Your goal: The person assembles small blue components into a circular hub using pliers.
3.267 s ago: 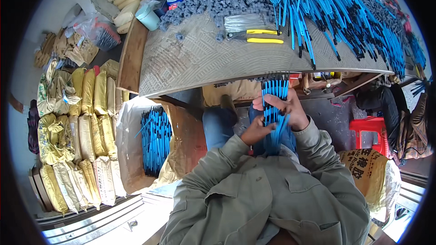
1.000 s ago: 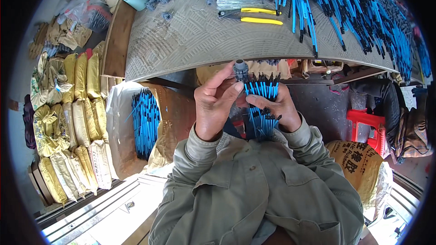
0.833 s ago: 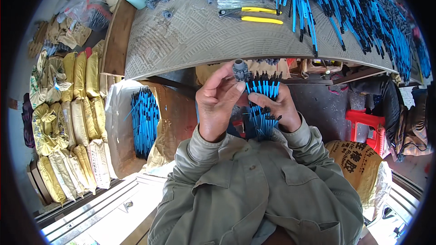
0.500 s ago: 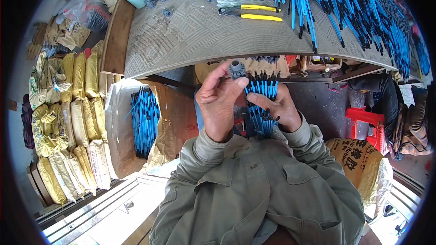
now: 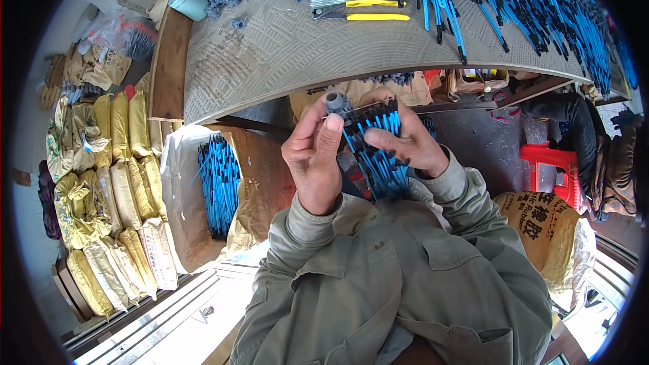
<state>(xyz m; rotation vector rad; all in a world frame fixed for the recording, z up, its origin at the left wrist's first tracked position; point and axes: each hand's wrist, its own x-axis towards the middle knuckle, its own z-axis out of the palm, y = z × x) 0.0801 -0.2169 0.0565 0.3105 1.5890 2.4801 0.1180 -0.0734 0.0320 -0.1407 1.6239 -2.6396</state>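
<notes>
Many thin blue plastic rods with black tips (image 5: 380, 155) sit bunched in the right hand (image 5: 405, 145), fingers clamped round them. The left hand (image 5: 314, 155), just beside, pinches a small grey plastic cap (image 5: 336, 103). Light, springy, slippery stuff: best gripped mid-bundle.

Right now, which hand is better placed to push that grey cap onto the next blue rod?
Probably the left hand: it pinches the grey cap at its fingertips, right at the black tips of the blue rods. The right hand is wrapped around the bundle, steadying it.
</notes>
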